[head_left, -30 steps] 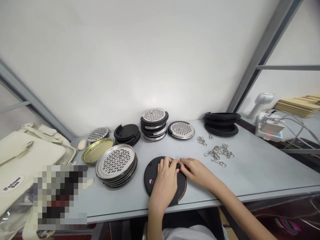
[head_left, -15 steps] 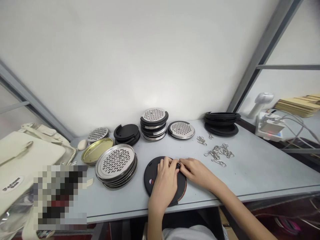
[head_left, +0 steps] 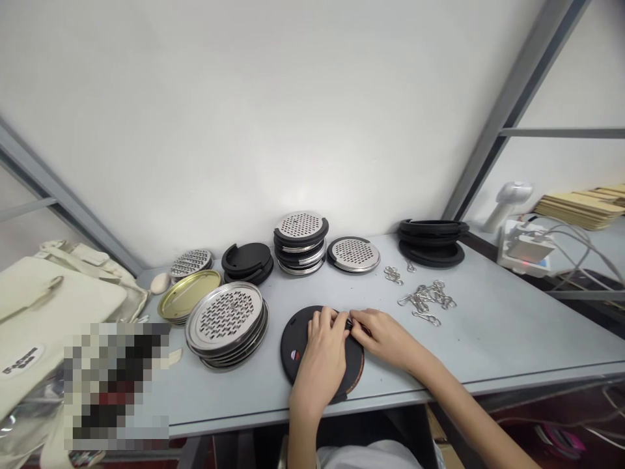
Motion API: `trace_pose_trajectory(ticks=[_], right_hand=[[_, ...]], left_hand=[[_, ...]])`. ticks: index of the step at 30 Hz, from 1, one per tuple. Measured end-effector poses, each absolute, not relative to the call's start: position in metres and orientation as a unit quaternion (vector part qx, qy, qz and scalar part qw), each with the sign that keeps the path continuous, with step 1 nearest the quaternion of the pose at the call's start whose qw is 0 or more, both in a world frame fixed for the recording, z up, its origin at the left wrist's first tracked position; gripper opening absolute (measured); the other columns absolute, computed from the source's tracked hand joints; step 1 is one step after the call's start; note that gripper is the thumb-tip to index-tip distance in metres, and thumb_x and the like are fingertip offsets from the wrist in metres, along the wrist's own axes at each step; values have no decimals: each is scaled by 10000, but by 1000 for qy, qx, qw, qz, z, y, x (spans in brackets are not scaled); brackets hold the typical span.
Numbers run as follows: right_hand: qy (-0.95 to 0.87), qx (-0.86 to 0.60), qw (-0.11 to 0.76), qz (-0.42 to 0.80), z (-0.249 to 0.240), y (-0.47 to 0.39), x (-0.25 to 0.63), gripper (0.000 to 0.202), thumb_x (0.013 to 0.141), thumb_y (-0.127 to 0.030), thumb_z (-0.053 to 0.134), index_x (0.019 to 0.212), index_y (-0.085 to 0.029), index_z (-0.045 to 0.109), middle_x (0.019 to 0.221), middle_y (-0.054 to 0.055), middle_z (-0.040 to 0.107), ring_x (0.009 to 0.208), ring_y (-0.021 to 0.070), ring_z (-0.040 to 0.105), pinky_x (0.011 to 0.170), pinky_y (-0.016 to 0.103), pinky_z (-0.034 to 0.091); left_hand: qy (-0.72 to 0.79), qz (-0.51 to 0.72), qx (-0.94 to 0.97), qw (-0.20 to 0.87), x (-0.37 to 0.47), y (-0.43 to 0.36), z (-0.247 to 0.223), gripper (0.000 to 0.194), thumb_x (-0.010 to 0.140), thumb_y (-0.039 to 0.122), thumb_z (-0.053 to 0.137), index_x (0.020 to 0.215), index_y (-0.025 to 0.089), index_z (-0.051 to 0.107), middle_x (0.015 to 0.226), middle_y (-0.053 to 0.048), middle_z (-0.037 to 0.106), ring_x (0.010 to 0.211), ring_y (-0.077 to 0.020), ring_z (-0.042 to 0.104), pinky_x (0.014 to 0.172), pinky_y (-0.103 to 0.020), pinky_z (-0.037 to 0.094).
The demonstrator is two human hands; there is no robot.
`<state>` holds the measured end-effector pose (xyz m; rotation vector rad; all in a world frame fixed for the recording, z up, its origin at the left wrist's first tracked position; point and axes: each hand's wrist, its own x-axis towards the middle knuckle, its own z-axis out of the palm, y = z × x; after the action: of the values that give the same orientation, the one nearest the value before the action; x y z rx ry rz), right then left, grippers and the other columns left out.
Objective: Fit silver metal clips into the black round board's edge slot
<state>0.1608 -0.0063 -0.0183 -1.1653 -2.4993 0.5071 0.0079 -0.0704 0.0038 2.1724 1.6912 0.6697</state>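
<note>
A black round grater holder (head_left: pixel 299 339) with a small red-and-white mark lies near the table's front edge. A copper-coloured strip shows along its lower right rim. My left hand (head_left: pixel 323 355) rests across it, fingers bent and gripping near the upper right edge. My right hand (head_left: pixel 378 332) pinches that same edge, its fingertips almost touching the left ones. A small dark part sits between them, too covered to make out. To the left is a stack of metal grater discs (head_left: pixel 227 319). Loose wire clips (head_left: pixel 427 296) lie beyond my right hand.
At the back stand grater discs in black holders (head_left: pixel 301 241), a single grater (head_left: pixel 354 253), black holders (head_left: pixel 247 260) and black rings (head_left: pixel 432 242). Gold-coloured discs (head_left: pixel 190 296) and a cream bag (head_left: pixel 73 286) are left. A power strip (head_left: pixel 527 251) with cables lies right.
Both hands stay at the holder's upper right edge, with only a slight shift of the fingertips and the dark part there. The view has moved a little; nothing else differs.
</note>
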Motion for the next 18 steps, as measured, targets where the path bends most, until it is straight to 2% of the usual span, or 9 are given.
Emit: trace_pose_trajectory(ticks=[18], right_hand=[[-881,-402,172,179,-23,-5,162,196,898,-190,358,738,-192,471,674,11,578,618,141,515,606,237,330]], left_hand=[[589,237,758,151,8,-70,2,291,950,167,289,1155,267,469,1052,-36,466,955,-193,434,866,-345,366]])
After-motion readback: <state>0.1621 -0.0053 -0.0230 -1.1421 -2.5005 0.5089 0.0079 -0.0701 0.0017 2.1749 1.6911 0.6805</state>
